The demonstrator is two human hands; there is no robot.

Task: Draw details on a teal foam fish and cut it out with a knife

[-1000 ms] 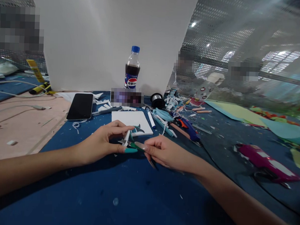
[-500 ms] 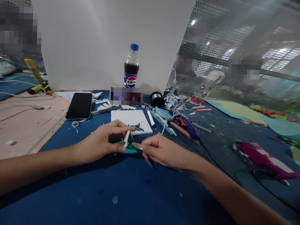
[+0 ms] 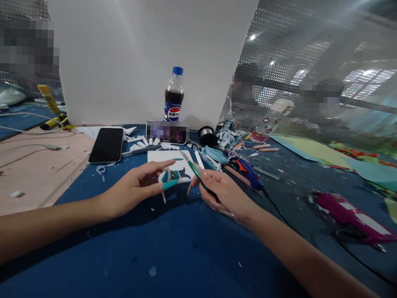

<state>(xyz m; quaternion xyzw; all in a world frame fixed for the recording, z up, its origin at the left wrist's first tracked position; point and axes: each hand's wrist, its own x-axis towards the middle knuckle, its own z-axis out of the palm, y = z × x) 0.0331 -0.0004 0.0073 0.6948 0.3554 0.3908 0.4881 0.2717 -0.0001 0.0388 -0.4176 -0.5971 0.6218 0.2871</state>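
Observation:
My left hand is over the blue table with its thumb and index finger spread. A small white and teal piece rests within its fingers, and a thin white strip hangs below it. My right hand grips a green craft knife, its blade tilted up to the left. Behind the hands lies a white board with a dark curved shape and teal marks on it, partly covered by my fingers.
A black phone lies at the left, and a cola bottle stands behind a propped-up phone. Right of centre are a wire spool, foam scraps and a blue glue gun. A magenta tool lies far right.
My hands have moved apart. The left fingers have spread around the white and teal piece, and the knife in my right hand has swung upward, away from it. The view has tilted slightly.

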